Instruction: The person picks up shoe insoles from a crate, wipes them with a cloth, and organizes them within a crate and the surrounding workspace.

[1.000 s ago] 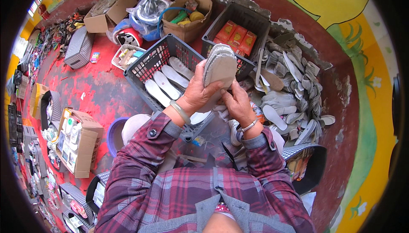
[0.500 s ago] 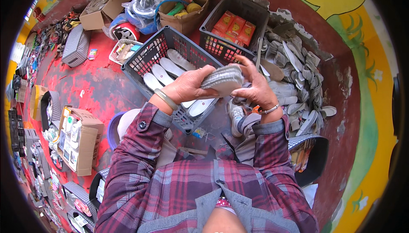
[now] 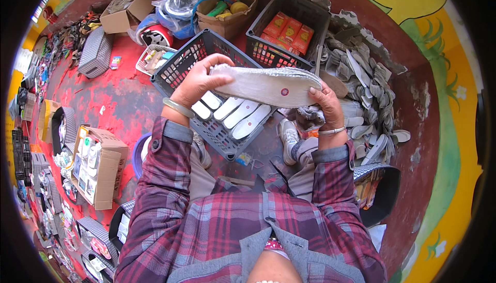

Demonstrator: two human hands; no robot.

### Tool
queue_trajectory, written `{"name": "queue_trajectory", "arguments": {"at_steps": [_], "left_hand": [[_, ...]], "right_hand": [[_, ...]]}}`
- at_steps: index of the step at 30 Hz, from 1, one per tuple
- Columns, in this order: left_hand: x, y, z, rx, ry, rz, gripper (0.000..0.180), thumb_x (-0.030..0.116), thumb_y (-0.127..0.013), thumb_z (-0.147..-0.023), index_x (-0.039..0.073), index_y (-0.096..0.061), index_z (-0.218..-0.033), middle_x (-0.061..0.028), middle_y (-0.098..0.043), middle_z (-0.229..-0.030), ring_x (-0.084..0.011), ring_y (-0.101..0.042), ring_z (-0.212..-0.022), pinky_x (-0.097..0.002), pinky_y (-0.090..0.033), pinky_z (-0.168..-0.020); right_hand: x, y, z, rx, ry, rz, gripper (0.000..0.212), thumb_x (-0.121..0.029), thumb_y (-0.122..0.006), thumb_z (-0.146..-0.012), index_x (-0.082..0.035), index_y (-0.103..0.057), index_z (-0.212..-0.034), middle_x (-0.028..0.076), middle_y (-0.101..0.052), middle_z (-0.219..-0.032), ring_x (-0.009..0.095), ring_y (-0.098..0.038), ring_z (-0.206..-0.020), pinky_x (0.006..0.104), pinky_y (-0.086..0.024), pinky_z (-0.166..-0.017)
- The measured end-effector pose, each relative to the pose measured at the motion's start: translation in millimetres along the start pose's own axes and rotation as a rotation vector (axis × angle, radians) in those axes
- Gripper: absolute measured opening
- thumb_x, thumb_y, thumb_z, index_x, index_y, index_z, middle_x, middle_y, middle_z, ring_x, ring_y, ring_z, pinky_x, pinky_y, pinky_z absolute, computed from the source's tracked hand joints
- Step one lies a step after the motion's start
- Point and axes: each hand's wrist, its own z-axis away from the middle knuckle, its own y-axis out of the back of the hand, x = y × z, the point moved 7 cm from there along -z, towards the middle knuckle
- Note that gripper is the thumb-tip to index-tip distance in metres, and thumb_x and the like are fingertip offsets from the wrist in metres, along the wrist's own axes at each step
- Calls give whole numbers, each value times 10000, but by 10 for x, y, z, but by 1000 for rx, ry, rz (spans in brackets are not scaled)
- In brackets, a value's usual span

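A stack of whitish-grey shoe insoles (image 3: 261, 84) is stretched lengthwise between my hands, the top one marked with a small dark-red round print. My left hand (image 3: 201, 82) grips its left end, thumb on top. At the other end my right hand (image 3: 329, 106) pinches the stack, thumb over the near face. Below the stack stands a dark grey plastic crate (image 3: 178, 58), in which white insoles (image 3: 240, 111) lie in rows. The stack hides part of the crate. A crumpled grey cloth-like thing (image 3: 310, 118) shows beneath my right hand.
A large heap of loose grey insoles (image 3: 369, 92) lies to the right along the wall. Behind stand a black crate (image 3: 318, 19) with orange boxes (image 3: 288, 34) and a cardboard box (image 3: 243, 17). Left is an open carton (image 3: 109, 172) of small goods; a patterned bin (image 3: 385, 192) stands at right.
The stack has turned from end-on to lengthwise, showing its flat printed face. My left hand has moved left and my right hand slightly right and down, spreading apart.
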Motion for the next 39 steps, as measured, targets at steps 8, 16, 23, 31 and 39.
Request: {"name": "queue_trajectory", "arguments": {"at_steps": [8, 16, 23, 31, 39], "left_hand": [[-160, -76, -67, 206, 44, 733, 294, 250, -593, -870, 61, -503, -1077, -51, -583, -1011, -161, -580, -924, -336, -484, -815], [-352, -36, -66, 272, 42, 621, 322, 183, -613, -848, 59, -446, -1094, -49, -558, -969, -170, -590, -862, -330, -538, -693], [-343, 149, -28, 243, 42, 567, 278, 135, -564, -876, 21, -463, -1108, -73, -578, -994, -180, -603, -891, -376, -538, -771], [61, 392, 160, 158, -95, 168, 341, 144, -648, -817, 48, -524, -1120, -24, -591, -961, -105, -572, -894, -240, -467, -792], [16, 548, 246, 234, -131, -86, 352, 116, -655, -801, 35, -506, -1109, -14, -566, -980, -90, -535, -926, -234, -442, -811]], "right_hand": [[285, -30, -85, 42, -99, -177, 399, -149, -636, -821, 24, -507, -1157, 105, -615, -1023, 170, -615, -869, 284, -500, -776], [338, -56, -113, 63, 17, 159, 459, -274, -627, -844, 13, -484, -1172, 64, -578, -1040, 119, -543, -907, 247, -438, -815], [341, -159, -82, 54, -81, 112, 347, -138, -608, -825, -12, -509, -1133, 44, -585, -1016, 104, -552, -899, 234, -444, -807], [767, -466, -187, -422, -559, 657, 368, -56, -712, -723, 5, -571, -1057, 36, -623, -906, 89, -573, -784, 216, -454, -656], [1291, -983, -757, -551, -381, 568, 530, -70, -696, -759, -12, -460, -1231, 66, -572, -1093, 147, -528, -1002, 274, -433, -853]]}}
